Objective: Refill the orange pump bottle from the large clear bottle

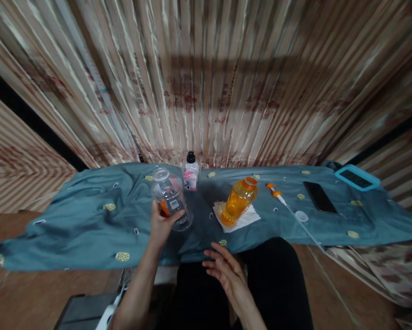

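The left hand [161, 224] holds a clear, rounded plastic bottle [174, 199] (already capless) at eleven o'clock from the loosely spread, empty right hand [228, 271], with a translucent orange plastic bottle [239, 201] untouched at twelve

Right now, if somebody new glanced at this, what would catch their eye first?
Probably the bright orange bottle, on a folded white sheet near the middle of the teal cloth. Next might come the large clear bottle in the left hand, further left, then the blue-framed object toward the cloth's far right corner.
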{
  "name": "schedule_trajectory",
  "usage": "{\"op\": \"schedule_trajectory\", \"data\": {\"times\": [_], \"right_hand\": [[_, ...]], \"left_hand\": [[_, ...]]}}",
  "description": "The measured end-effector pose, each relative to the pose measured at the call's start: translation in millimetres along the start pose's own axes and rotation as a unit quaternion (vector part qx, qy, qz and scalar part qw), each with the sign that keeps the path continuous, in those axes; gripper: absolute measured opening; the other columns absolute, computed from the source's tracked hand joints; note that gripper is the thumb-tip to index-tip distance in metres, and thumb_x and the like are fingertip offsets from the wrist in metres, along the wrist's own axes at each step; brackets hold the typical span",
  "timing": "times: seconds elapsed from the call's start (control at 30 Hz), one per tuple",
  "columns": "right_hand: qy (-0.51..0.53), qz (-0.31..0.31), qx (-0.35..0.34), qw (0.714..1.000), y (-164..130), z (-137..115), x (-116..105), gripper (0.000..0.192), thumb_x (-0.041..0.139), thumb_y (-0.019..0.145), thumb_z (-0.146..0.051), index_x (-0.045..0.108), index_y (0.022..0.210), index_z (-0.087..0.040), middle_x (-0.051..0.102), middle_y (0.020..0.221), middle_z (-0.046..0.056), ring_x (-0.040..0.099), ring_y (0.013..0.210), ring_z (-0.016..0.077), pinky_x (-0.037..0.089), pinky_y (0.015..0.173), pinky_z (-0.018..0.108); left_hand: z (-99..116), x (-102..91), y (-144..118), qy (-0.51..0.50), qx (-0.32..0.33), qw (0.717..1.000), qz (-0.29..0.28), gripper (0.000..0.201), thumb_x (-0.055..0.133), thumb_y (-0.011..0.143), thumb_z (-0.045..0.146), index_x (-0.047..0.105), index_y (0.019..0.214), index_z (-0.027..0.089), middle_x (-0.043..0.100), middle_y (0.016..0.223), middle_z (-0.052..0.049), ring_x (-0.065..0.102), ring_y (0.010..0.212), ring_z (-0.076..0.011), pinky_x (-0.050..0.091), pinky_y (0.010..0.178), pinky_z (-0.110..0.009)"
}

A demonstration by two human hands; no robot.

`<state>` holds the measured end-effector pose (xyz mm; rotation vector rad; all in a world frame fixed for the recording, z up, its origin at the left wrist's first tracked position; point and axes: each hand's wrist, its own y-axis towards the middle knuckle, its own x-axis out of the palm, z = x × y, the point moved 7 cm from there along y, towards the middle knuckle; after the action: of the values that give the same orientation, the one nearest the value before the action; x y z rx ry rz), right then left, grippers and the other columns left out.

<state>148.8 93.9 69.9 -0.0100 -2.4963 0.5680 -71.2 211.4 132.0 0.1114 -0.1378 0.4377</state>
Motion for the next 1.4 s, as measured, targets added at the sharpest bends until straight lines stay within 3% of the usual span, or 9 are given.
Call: {"op": "schedule_trajectory", "data": {"times": [0.53, 0.9, 1.03, 1.23, 1.4], "right_hand": [[0.016, 0.001, -0.001, 1.000, -0.4, 2.1, -10.5, 0.048, 0.081, 0.069, -0.043, 0.070, 0.111, -0.024, 0.074, 0.107, 0.011, 0.072, 0.086, 0.0202, 0.053, 0.075, 0.030], [0.022, 0.006, -0.010, 1.000, -1.5, -3.6, -7.6, 0.051, 0.083, 0.066, -0.045, 0.069, 0.109, -0.022, 0.075, 0.103, 0.009, 0.072, 0.084, 0.0197, 0.052, 0.073, 0.030], [0.024, 0.011, -0.019, 0.999, -1.8, -7.1, -7.3, 0.053, 0.082, 0.065, -0.047, 0.068, 0.110, -0.022, 0.074, 0.102, 0.009, 0.072, 0.084, 0.0195, 0.052, 0.075, 0.030], [0.076, 0.005, -0.045, 0.996, -0.5, -2.0, -14.8, 0.060, 0.079, 0.068, -0.052, 0.062, 0.119, -0.026, 0.072, 0.112, 0.008, 0.072, 0.093, 0.0237, 0.052, 0.082, 0.035], [0.182, -0.109, -0.061, 0.975, -7.8, -14.5, -5.3, 0.077, 0.079, 0.064, -0.056, 0.053, 0.133, -0.034, 0.057, 0.140, 0.007, 0.059, 0.120, 0.0302, 0.050, 0.094, 0.046]], "left_hand": [[-6.2, -0.9, 7.2, -0.027, -0.029, 0.999, 0.004, 0.066, 0.089, 0.038, 0.028, 0.052, 0.092, 0.020, 0.070, 0.082, 0.003, 0.069, 0.076, -0.0180, 0.056, 0.077, -0.034], [-7.6, 3.8, -6.4, -0.011, -0.035, 0.999, 0.004, 0.055, 0.089, 0.044, 0.031, 0.059, 0.087, 0.018, 0.070, 0.079, 0.003, 0.067, 0.073, -0.0152, 0.056, 0.073, -0.029], [-11.6, 7.1, -20.5, -0.031, -0.058, 0.998, -0.011, 0.055, 0.088, 0.049, 0.031, 0.063, 0.097, 0.019, 0.072, 0.089, 0.001, 0.067, 0.080, -0.0153, 0.055, 0.079, -0.028], [-7.8, 24.0, -60.1, -0.081, -0.133, 0.987, -0.043, 0.058, 0.088, 0.045, 0.034, 0.065, 0.096, 0.018, 0.074, 0.092, -0.003, 0.069, 0.087, -0.0208, 0.054, 0.083, -0.033], [-0.7, 50.0, -93.7, -0.121, -0.185, 0.968, -0.117, 0.056, 0.088, 0.049, 0.035, 0.066, 0.097, 0.016, 0.075, 0.093, -0.004, 0.070, 0.090, -0.0221, 0.053, 0.086, -0.034]]}}
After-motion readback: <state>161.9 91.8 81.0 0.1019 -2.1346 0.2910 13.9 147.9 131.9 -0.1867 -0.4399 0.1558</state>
